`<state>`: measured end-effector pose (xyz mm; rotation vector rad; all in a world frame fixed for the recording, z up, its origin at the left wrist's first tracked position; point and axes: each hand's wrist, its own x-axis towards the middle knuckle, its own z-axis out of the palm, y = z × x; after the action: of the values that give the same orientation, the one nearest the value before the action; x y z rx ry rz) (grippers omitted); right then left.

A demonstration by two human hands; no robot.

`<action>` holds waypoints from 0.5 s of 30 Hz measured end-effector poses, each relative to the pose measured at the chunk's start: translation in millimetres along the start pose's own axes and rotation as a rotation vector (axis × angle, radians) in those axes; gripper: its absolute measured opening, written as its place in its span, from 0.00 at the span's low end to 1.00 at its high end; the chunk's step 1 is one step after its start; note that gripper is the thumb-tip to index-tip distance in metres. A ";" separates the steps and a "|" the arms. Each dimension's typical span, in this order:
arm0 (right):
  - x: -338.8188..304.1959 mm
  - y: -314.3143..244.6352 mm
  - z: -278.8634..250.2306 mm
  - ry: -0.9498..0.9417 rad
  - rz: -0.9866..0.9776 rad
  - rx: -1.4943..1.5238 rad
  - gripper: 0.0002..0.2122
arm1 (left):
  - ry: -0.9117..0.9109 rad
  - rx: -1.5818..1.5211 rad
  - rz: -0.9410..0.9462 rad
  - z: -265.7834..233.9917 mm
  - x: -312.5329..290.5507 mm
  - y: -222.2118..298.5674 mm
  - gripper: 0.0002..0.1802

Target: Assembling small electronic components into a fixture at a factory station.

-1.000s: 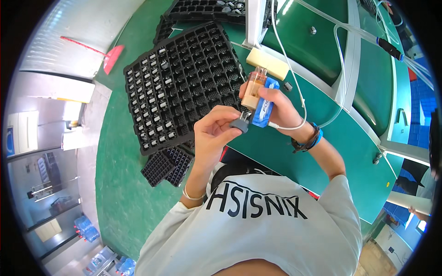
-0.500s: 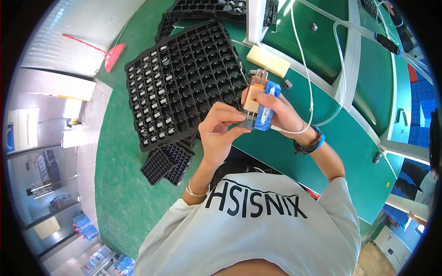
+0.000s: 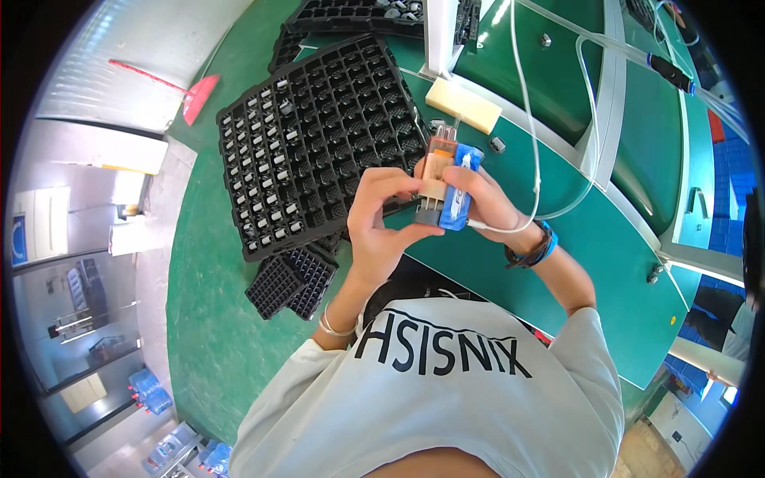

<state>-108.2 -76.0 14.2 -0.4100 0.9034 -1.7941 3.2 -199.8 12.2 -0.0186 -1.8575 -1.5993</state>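
A small hand-sized device [image 3: 434, 183] is between my hands over the green bench: beige block, orange-clear top with metal pins, blue side piece [image 3: 456, 199] with a white tube. My right hand [image 3: 488, 197] wraps it from the right, thumb on its face by the blue piece. My left hand [image 3: 381, 215] is closed on its lower left: index finger at the beige block, thumb under the dark grey end piece [image 3: 429, 212]. Thin metal rods show between block and grey piece. The large black tray [image 3: 335, 135] beside my left hand holds small grey-white cylindrical parts in its left columns.
A cream block [image 3: 464, 105] and a small metal part [image 3: 497, 144] lie on the green bench [image 3: 550, 271] beyond my hands. White tubes [image 3: 526, 95] hang across the right side. Smaller black trays [image 3: 275, 288] sit below the large one. A white post [image 3: 440, 36] rises behind.
My left index finger has shifted up from the grey end to the beige block, and the left thumb has slid right beneath the grey piece. The device has moved slightly left.
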 end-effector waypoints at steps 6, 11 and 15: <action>24.1 -24.4 -38.8 0.193 -0.368 -0.458 0.15 | 0.086 0.131 -0.029 -19.5 4.9 -5.2 0.18; 60.6 -41.1 -111.8 0.555 -0.670 -1.214 0.17 | 0.246 0.216 -0.067 -65.1 16.7 -12.6 0.06; 66.5 -34.7 -109.1 0.555 -0.621 -1.351 0.17 | 0.291 0.277 -0.110 -96.7 18.4 -16.2 0.06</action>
<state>-228.0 -87.9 -40.9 -1.1420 2.5826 -1.5608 27.9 -296.4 8.7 0.4223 -1.8547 -1.3199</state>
